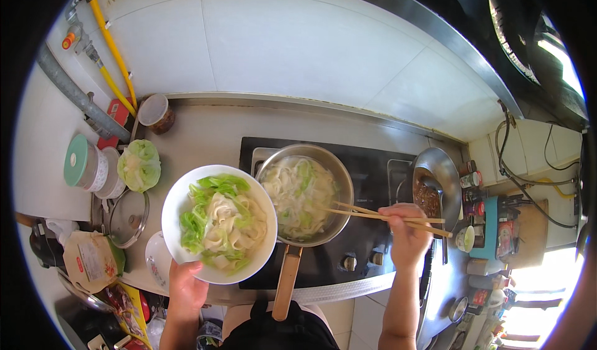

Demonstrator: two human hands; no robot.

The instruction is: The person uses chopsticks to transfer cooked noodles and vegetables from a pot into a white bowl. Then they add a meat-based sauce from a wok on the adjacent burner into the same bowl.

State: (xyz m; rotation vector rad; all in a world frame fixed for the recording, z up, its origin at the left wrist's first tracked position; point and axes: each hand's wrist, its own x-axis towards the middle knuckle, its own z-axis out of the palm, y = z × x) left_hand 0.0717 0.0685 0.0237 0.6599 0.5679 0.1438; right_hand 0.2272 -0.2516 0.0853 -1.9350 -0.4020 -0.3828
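My left hand (187,282) grips the lower rim of a white bowl (170,228), which holds wide noodles and green cabbage leaves. Right beside the bowl, a steel saucepan (349,200) with a wooden handle (286,282) sits on the black gas hob (368,172). Noodles (303,196) and some greens lie in its cloudy liquid. A pair of wooden chopsticks (364,211) is held in my right hand (408,231), with the tips in the saucepan over the noodles.
A wok (450,177) with brown sauce and a ladle stands on the right burner. Left are a cabbage (139,165), a glass lid (141,219), lidded containers (77,161), a plate (154,261) partly under the bowl, and a jar (155,112). Seasoning jars (471,179) line the right side.
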